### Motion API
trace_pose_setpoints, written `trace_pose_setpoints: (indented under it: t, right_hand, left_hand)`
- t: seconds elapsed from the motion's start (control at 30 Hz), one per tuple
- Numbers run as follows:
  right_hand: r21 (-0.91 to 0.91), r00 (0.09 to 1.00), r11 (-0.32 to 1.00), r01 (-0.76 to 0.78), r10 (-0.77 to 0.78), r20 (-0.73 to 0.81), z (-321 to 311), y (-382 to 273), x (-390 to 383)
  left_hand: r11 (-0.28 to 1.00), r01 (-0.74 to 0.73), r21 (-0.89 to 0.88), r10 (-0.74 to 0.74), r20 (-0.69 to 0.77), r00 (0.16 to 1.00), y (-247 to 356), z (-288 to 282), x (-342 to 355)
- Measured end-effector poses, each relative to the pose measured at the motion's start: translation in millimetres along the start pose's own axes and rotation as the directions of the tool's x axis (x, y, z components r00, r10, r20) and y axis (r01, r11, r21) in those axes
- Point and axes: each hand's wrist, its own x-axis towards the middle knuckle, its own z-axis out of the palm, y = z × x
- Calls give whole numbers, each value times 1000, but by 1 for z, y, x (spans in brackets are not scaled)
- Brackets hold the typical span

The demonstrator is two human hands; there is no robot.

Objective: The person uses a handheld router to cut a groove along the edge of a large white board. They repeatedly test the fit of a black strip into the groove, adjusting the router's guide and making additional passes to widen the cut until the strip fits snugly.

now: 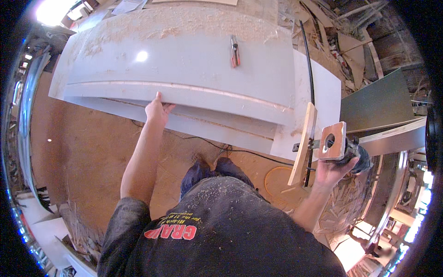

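My left hand (159, 109) grips the near edge of a white laminate board (194, 55), with the thumb on top and the fingers partly hidden beneath. Along this board runs a narrow wood-coloured groove (203, 89), roughly parallel to the near edge. Out to the right, my right hand (333, 171) holds a trim router (351, 152) tipped so that its square base plate (333, 138), with a round hole, faces up. A pale wooden strip (304, 145) sits on a metal guide arm at the router's left side.
On the board lies a red and grey utility knife (235, 53); sawdust (152, 33) covers the far part. A black cable (307, 60) hangs along the right side. Wood offcuts (353, 51) and a dark green panel (380, 104) are at the right. Another cord (244, 150) crosses the dusty floor.
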Motion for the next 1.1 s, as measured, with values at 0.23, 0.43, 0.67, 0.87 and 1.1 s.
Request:
trace_pose_setpoints:
  t: [0.23, 0.43, 0.67, 0.87, 1.1]
  right_hand:
    - [-116, 1000, 993, -7, 6, -9, 0, -7, 6]
    - [-106, 995, 990, 96, -100, -30, -5, -12, 3]
    - [-256, 923, 921, 294, -343, -175, 54, 13, -50]
    - [-218, 793, 866, 451, -500, -347, 63, 44, -107]
    - [-174, 721, 755, 632, -656, -224, 131, 111, -148]
  left_hand:
    - [988, -47, 144, 54, -49, 997, 32, 32, 51]
    - [969, 29, 246, -39, 35, 999, 48, 47, 80]
    - [908, 52, 416, -158, 225, 961, 84, 36, 129]
    - [236, -390, 890, -186, 435, 881, 147, 38, 55]
    - [292, -351, 890, -504, 455, 734, 138, -163, -7]
